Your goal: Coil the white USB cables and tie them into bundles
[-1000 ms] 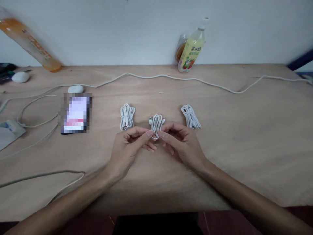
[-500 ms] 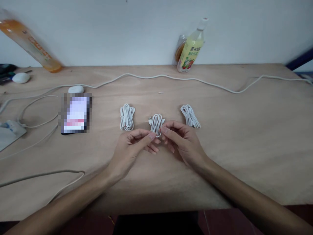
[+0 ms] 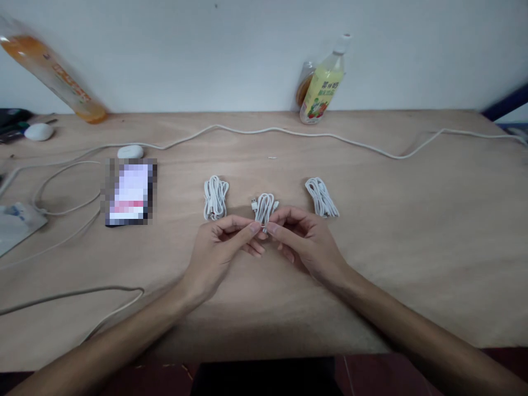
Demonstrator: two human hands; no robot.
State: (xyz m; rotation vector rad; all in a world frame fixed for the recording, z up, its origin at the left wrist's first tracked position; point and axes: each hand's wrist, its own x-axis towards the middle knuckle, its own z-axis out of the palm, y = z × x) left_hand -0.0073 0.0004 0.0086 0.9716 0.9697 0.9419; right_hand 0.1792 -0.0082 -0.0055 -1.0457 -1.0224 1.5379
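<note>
A bundled white cable (image 3: pixel 264 207) lies on the table between two other coiled white cables, one on the left (image 3: pixel 215 198) and one on the right (image 3: pixel 321 197). Its two plugs stick out at either side. My left hand (image 3: pixel 229 242) pinches the near end of the middle bundle between thumb and index finger. From the other side my right hand (image 3: pixel 301 236) pinches the same end, its thumb almost touching my left thumb. The undersides of the fingertips are hidden.
A phone (image 3: pixel 131 192) and a white case (image 3: pixel 130 152) lie at left. A long white cord (image 3: pixel 272 130) crosses the back of the wooden table (image 3: pixel 412 247). A yellow bottle (image 3: pixel 324 88) and an orange bottle (image 3: pixel 61 82) lean against the wall.
My right thumb has moved left and closer to my left thumb at the near end of the middle bundle. The view has shifted slightly.
</note>
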